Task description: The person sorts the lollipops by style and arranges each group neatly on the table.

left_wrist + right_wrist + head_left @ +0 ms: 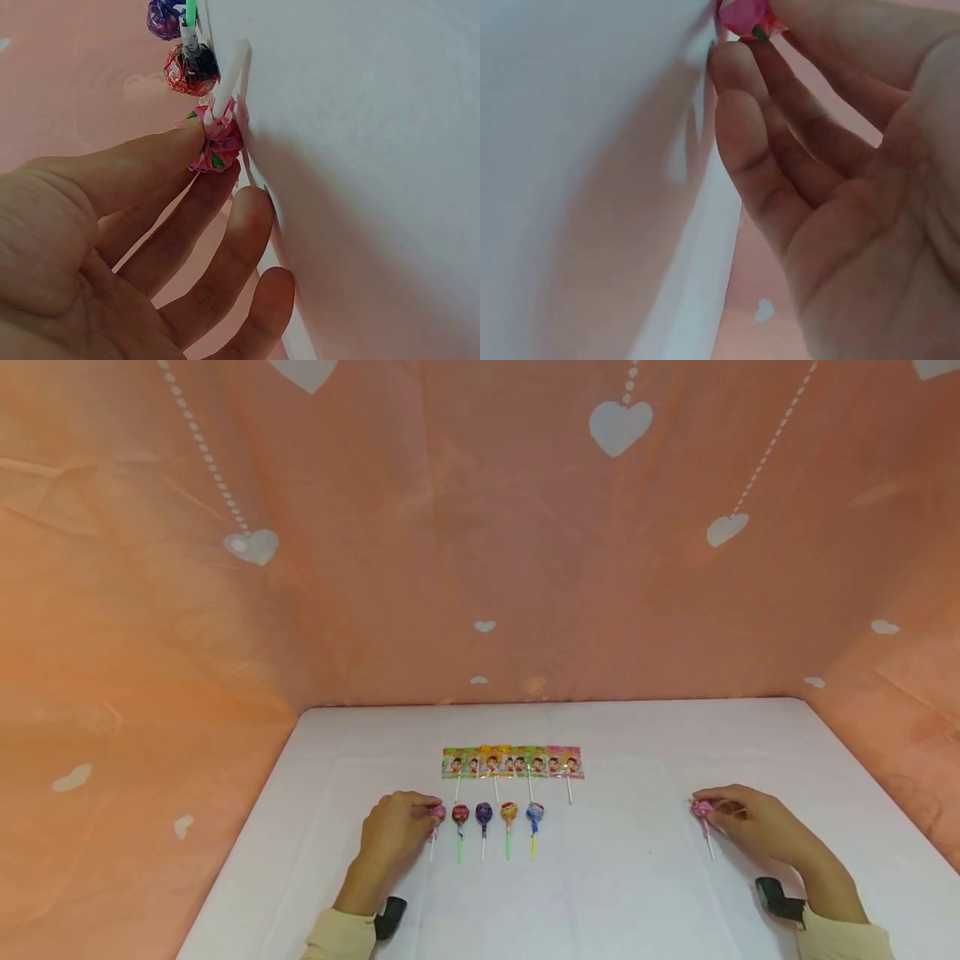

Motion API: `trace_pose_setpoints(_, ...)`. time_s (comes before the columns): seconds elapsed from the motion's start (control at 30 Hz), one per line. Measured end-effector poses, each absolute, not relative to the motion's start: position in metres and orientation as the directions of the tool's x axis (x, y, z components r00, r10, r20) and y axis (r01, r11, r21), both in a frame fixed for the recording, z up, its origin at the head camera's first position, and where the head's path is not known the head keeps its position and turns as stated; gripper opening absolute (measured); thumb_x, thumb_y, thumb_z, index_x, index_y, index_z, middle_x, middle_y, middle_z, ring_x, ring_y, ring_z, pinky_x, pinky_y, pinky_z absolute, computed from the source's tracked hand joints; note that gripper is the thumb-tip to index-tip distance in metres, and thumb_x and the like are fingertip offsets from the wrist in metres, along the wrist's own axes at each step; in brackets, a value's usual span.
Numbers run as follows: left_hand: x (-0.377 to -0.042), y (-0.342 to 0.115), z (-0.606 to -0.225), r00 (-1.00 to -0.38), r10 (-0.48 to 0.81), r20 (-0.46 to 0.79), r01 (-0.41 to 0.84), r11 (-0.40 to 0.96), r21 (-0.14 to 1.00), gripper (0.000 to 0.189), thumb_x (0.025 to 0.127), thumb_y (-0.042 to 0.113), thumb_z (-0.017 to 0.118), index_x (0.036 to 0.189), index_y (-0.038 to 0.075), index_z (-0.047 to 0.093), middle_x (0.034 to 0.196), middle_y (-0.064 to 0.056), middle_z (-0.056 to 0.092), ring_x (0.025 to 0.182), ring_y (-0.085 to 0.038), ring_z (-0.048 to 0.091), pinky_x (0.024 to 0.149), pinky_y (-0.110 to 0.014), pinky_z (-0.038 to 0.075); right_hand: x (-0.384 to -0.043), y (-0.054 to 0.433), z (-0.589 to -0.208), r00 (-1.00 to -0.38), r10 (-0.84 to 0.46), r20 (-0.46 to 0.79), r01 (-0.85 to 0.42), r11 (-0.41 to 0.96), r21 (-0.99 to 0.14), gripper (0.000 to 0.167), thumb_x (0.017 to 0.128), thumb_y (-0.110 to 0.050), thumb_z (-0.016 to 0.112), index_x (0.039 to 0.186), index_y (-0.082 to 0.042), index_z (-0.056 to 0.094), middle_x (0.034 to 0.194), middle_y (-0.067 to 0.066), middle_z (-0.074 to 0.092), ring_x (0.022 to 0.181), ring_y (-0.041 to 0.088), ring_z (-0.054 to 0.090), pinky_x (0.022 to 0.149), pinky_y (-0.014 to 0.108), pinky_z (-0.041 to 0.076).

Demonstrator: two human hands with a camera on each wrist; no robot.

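Observation:
My left hand [396, 828] pinches the head of a pink-wrapped lollipop [221, 146] between thumb and fingers, at the left end of a row of lollipops; its white stick points toward me. Far to the right, my right hand [765, 827] pinches another pink lollipop [702, 809] by its wrapped head, with the stick lying toward me. In the right wrist view only part of that pink head [742, 16] shows at the top edge. Beside the left hand's lollipop lies a red one [461, 813], then a purple one [483, 812], an orange-yellow one [509, 812] and a blue one [535, 812].
Behind that row lie flat-packed lollipops in green [453, 763], orange [493, 762] and pink [564, 762] wrappers, slightly overlapping. A white cloth covers the table [615, 893]. An orange curtain [450, 543] with white hearts stands around its back and sides.

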State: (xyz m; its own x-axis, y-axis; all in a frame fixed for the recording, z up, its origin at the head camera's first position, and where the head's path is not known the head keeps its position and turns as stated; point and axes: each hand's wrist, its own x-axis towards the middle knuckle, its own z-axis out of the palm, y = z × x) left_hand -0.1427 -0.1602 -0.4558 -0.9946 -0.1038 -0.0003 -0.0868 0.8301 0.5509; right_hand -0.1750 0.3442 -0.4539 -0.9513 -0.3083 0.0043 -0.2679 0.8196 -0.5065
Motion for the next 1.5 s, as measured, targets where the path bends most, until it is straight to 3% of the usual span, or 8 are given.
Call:
trace_pose_setpoints(0.43,-0.143,-0.16,-0.455,-0.995,-0.09,0.05,-0.048,0.839,0.542,0.02,0.08,0.018,0.076,0.1,0.02,0.081,0.106,-0.008,0.077,0.104,-0.036,0.07,0.07,-0.045,0.054,-0.176,0.339,-0.456,-0.963,-0.263,-0.058,-0.197,0.836,-0.513,0.033,0.091,-0.024,0.072,0.12,-0.011,0.069,0.099,-0.001,0.067,0.083,0.005,0.053,0.071,0.021,0.049)
trace_pose_setpoints(0.87,-0.142,-0.161,-0.456,-0.995,-0.094,0.033,-0.061,0.838,0.542,0.021,0.081,0.017,0.076,0.102,0.019,0.08,0.105,-0.007,0.078,0.106,-0.035,0.069,0.071,-0.045,0.054,-0.176,0.334,-0.455,-0.947,-0.317,0.048,-0.293,0.797,-0.528,0.02,0.091,-0.024,0.072,0.109,-0.018,0.072,0.097,-0.005,0.068,0.081,-0.004,0.052,0.073,0.021,0.05)
trace_pose_setpoints(1.3,-0.143,-0.16,-0.455,-0.996,-0.079,0.03,-0.051,0.844,0.534,0.019,0.082,0.017,0.076,0.101,0.018,0.08,0.108,-0.009,0.077,0.108,-0.036,0.068,0.077,-0.049,0.054,-0.179,0.318,-0.449,-0.953,-0.302,0.036,-0.266,0.773,-0.575,0.024,0.091,-0.028,0.072,0.112,-0.017,0.072,0.1,-0.003,0.069,0.084,0.0,0.056,0.075,0.02,0.051)
trace_pose_setpoints(1.5,-0.142,-0.16,-0.455,-0.996,-0.083,0.018,-0.06,0.84,0.539,0.021,0.081,0.017,0.076,0.102,0.018,0.08,0.105,-0.008,0.077,0.106,-0.035,0.069,0.073,-0.047,0.054,-0.18,0.313,-0.45,-0.949,-0.311,0.054,-0.282,0.758,-0.588,0.023,0.091,-0.027,0.072,0.112,-0.018,0.072,0.098,-0.005,0.069,0.084,-0.002,0.056,0.075,0.021,0.051)
